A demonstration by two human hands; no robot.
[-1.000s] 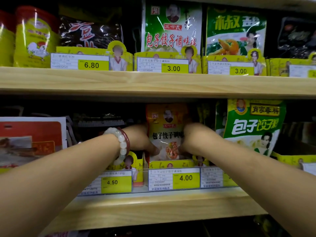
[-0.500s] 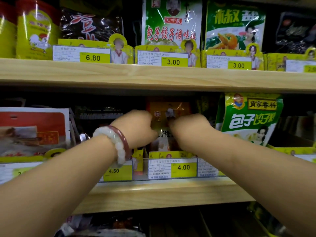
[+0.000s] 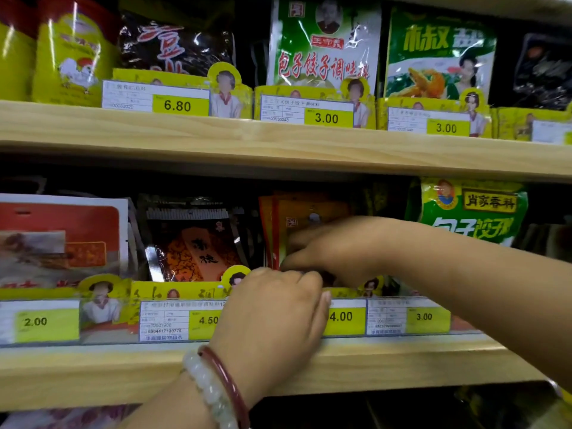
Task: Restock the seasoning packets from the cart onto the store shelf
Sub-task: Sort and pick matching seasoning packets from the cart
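Up on the lower pale wooden shelf (image 3: 371,363), the orange seasoning packets (image 3: 305,212) stand upright in a row behind a yellow cardboard tray front, in the slot marked by the yellow 4.00 price tag (image 3: 342,317). The right hand (image 3: 337,252) reaches in from the right and lies across the front of those packets, fingers curled toward them; its grip seems to close on the lower part of the front packet, though the fingertips are hidden behind the left hand. The left hand (image 3: 275,317) sits lower, in front of the price strip, knuckles up and fingers bent over the tray edge; whether it holds anything cannot be told. A white bead bracelet (image 3: 210,391) and a dark red bangle (image 3: 229,379) ring its wrist.

Just left of the orange packets stands a dark glossy packet with orange print (image 3: 192,246), above a 4.50 tag (image 3: 208,320). Farther left is a red-and-white flat box (image 3: 62,239) over a 2.00 tag (image 3: 35,322). Right of the orange packets, a green bag with white characters (image 3: 473,212) leans over the right forearm, above a 3.00 tag (image 3: 424,317).

The upper wooden shelf (image 3: 278,144) carries a yellow rooster bag (image 3: 72,57), a black shiny packet (image 3: 176,41), a green-and-white seasoning packet (image 3: 325,44) and a green pepper-salt bag (image 3: 439,54).
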